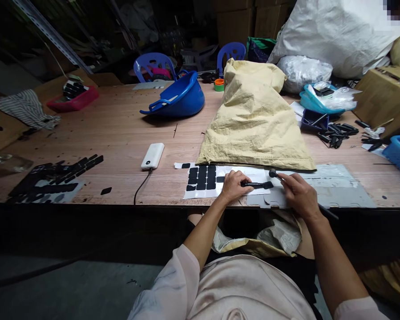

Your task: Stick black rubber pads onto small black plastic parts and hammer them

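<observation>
My left hand [235, 186] is closed on one end of a slim black rod-like piece [258, 185], which lies flat over a white sheet and a grey board. Its wider dark end points right. A small black-headed hammer [272, 174] is gripped in my right hand [301, 195]; its head is just above the piece's right end and its dark handle sticks out behind my wrist. Left of my left hand, the white backing sheet [190, 194] carries rows of rounded black stickers [202, 178]. The grey board [346, 186] extends under my right hand.
A large yellow sack [260, 120] stands just beyond my hands. A white power bank [153, 155] with a cable lies left, and a blue basin [183, 95] tilts farther back. Black parts [338, 133] are piled at right near a teal basin [326, 104]. More black strips [76, 171] lie far left.
</observation>
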The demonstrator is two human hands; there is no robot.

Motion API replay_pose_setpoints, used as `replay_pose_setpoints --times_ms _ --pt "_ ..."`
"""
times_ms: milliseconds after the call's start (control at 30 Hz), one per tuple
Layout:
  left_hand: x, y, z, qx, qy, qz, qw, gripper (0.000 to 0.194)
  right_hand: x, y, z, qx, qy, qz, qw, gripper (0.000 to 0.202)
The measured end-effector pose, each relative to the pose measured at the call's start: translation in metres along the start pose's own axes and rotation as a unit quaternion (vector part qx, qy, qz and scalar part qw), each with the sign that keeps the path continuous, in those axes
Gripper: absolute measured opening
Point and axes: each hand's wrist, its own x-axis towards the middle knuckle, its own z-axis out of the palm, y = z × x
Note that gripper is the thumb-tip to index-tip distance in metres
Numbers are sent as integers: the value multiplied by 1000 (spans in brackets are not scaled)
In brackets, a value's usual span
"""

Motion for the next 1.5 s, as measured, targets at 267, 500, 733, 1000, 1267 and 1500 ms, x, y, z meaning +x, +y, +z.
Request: replay_pose_setpoints --times_ms 267,500,733,1000,1267,1500 --pt "-1 -1 1 17 1 4 1000 19 3 40 11 -64 2 -33 997 28" --pt "-3 -1 0 34 1 8 999 22 -1 39 15 -63 -4 -11 998 29" --pt "-11 -2 -1 19 -8 56 998 17 1 37 15 -64 8 -14 998 27" --pt "-68 -2 4 19 -95 174 980 25 0 35 16 -70 3 -7 998 28" --pt "-4 12 -1 61 27 48 997 25 0 34 15 -80 8 -13 997 26" --pt "54 29 -7 196 49 -18 979 37 -2 33 17 -83 26 -22 996 25"
